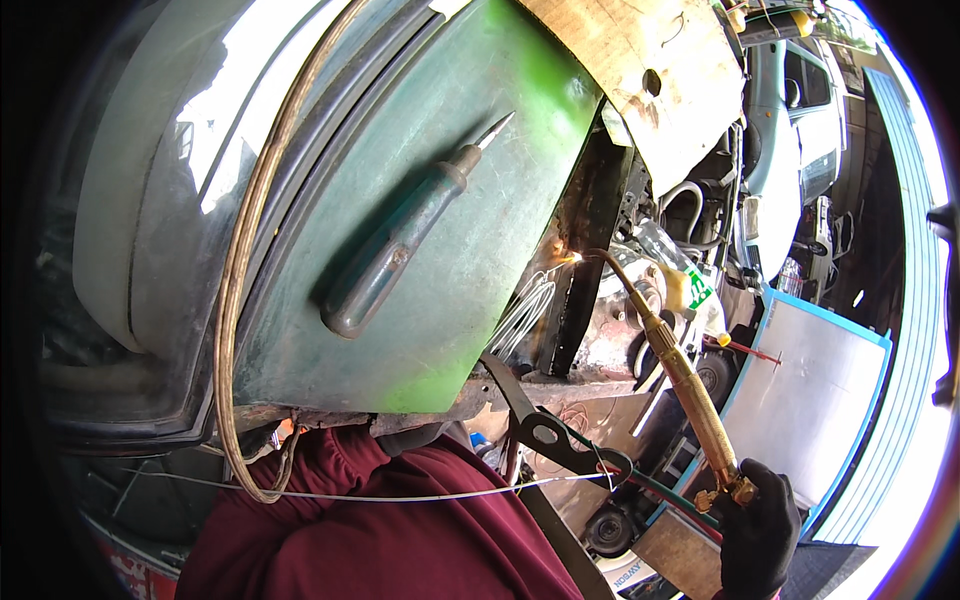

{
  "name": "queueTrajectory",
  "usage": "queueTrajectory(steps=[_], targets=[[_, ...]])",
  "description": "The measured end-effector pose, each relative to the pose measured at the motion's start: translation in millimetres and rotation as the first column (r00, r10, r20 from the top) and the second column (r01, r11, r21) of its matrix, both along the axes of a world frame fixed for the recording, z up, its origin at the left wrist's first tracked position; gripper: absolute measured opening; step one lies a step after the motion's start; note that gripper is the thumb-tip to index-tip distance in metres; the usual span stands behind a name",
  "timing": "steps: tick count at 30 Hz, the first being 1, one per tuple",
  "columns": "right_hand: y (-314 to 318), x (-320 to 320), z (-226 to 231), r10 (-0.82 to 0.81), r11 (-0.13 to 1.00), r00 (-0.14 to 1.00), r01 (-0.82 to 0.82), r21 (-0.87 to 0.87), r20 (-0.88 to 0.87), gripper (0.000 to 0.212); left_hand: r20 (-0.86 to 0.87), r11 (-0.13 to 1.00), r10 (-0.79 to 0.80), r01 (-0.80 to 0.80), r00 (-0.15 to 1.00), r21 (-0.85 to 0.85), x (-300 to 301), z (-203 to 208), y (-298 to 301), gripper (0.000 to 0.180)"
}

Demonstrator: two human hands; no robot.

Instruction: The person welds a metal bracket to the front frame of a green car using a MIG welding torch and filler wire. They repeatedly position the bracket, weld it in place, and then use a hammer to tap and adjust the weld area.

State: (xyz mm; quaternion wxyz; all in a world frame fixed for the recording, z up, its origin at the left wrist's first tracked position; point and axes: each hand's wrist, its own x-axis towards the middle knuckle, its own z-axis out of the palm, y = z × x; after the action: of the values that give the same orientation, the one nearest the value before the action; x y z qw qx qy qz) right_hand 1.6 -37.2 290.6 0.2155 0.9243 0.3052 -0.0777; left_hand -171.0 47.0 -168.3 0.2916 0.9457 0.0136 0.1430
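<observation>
The torch (692,390) is gripped at its valve end by the right hand (762,530), with gloved fingers closed round it at the lower right. Its bent neck is angled up and left, and a small flame (573,257) is held at the tip, just beside a black strip (590,235) (rust is shown on the metal around it). The left hand (415,437) is mostly hidden below the lower edge of the green panel (470,260); how far it is opened, or whether anything is held, cannot be told. On the panel an awl (400,250) is laid aslant, its point turned to the upper right. Pale wires (525,315) are bunched between panel and strip. The panel's left side is crossed by a brown hose (240,250).
</observation>
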Motion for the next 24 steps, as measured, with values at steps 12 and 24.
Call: queueTrajectory(steps=[12,24], targets=[[-3.6,-1.7,-0.8,-0.127,0.992,0.992,0.127,0.022,-0.004,0.036,0.128,0.801,0.017,0.063,0.992,-0.595,1.0,-2.6,-5.2,0.052],[-2.2,-2.4,-2.0,-0.081,0.997,0.997,0.081,0.007,-0.005,0.036,0.156,0.466,0.123,-0.196,0.980,0.863,-7.3,-11.4,-2.2,0.056]])
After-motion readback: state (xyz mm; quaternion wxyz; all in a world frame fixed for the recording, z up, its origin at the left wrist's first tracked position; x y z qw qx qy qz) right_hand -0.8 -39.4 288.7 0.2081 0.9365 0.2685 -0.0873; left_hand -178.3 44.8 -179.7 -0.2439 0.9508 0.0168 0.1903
